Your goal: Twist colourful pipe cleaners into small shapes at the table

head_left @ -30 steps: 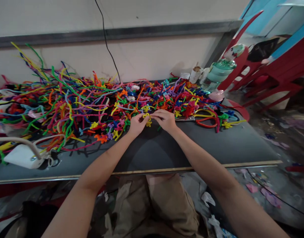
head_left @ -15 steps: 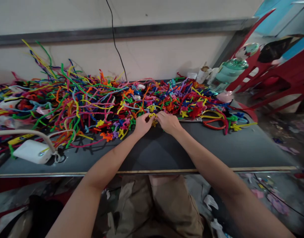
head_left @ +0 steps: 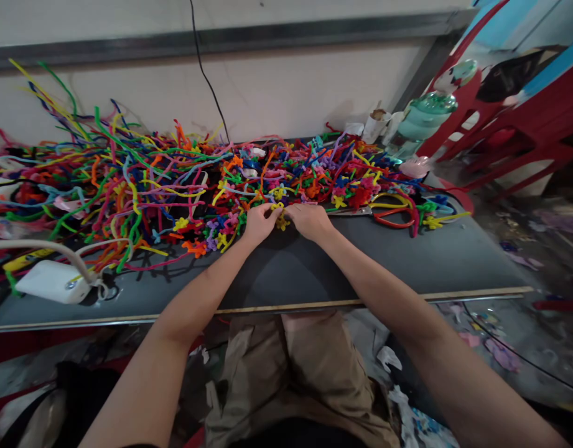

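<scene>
My left hand (head_left: 258, 222) and my right hand (head_left: 309, 221) meet at the front edge of a big heap of coloured pipe cleaners (head_left: 141, 180) on a dark grey table (head_left: 407, 267). Both hands pinch a small yellow pipe-cleaner piece (head_left: 281, 219) between their fingertips. Small twisted flower shapes (head_left: 206, 239) in yellow, orange and purple lie just left of my left hand.
A white device with a cable (head_left: 53, 281) sits at the table's left front. A mint-green container (head_left: 419, 121) and a paper cup (head_left: 374, 124) stand at the back right. Red plastic chairs (head_left: 514, 124) stand to the right. A black wire (head_left: 206, 74) hangs down the wall.
My hands have stayed together on the yellow piece, working it with small finger movements. The camera view shifted slightly.
</scene>
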Demonstrator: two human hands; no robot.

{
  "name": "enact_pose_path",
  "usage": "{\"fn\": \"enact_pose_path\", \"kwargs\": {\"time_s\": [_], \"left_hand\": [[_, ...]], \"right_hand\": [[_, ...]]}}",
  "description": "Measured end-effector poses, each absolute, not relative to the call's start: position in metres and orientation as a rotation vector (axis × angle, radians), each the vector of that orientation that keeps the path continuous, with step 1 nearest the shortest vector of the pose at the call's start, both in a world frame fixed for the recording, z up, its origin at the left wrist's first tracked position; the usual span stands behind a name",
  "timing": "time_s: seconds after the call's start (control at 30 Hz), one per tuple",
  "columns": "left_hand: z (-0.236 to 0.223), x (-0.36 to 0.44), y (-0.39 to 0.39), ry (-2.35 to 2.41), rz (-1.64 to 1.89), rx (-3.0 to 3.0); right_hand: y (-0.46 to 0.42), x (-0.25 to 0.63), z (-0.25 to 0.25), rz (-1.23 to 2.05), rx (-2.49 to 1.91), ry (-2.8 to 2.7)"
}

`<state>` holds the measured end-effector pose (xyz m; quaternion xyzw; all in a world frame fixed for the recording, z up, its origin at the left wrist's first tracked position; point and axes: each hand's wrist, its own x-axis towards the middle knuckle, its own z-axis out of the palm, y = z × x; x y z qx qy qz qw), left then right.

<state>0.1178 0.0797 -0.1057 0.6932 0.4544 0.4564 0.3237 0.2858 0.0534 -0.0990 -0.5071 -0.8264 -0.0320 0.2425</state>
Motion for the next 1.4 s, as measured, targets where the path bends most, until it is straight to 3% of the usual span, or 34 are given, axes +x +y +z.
{"fn": "enact_pose_path", "kwargs": {"time_s": [0.47, 0.73, 1.17, 1.4], "left_hand": [[-0.106, 0.123, 0.08, 1.013, 1.256, 1.532], [-0.102, 0.124, 0.076, 1.01, 1.21, 1.69], [-0.093, 0.122, 0.071, 1.128, 1.203, 1.899], [-0.102, 0.129, 0.073, 1.188, 1.212, 1.732]], "right_hand": [[0.058, 0.281, -0.099, 0.46, -1.18, -1.697], [0.06, 0.277, -0.102, 0.74, -1.097, -1.438], [0.067, 0.282, -0.11, 0.621, -1.046, -1.6], [0.067, 0.279, -0.106, 0.517, -1.063, -1.72]]}}
